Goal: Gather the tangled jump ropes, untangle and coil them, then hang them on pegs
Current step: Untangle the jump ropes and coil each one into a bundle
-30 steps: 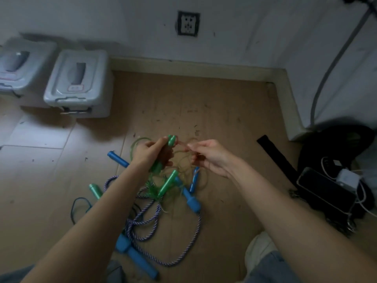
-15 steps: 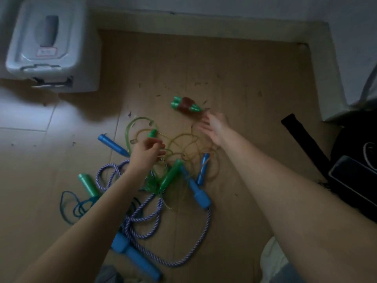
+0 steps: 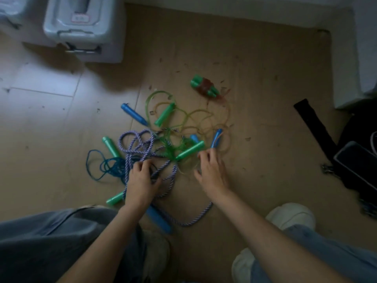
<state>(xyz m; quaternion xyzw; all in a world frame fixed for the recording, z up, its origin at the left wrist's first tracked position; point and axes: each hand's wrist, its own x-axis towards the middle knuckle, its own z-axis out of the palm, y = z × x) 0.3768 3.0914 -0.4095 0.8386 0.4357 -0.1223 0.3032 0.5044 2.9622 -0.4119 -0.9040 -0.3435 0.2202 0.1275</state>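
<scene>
Ropes (image 3: 163, 148) remain mostly knotted on the floor (image 3: 265, 99); one coiled bundle (image 3: 205, 86) lies apart at one o'clock. Left hand (image 3: 140, 180) clutches purple cord (image 3: 142, 148); right hand (image 3: 212, 172) rests spread, holding nothing. Hanging remains.

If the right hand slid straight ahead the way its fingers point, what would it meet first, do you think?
Most likely the small blue handle: the right hand has its fingertips just short of that handle's near end, perhaps already touching it. The green handle lies slightly to the left of that line.
</scene>
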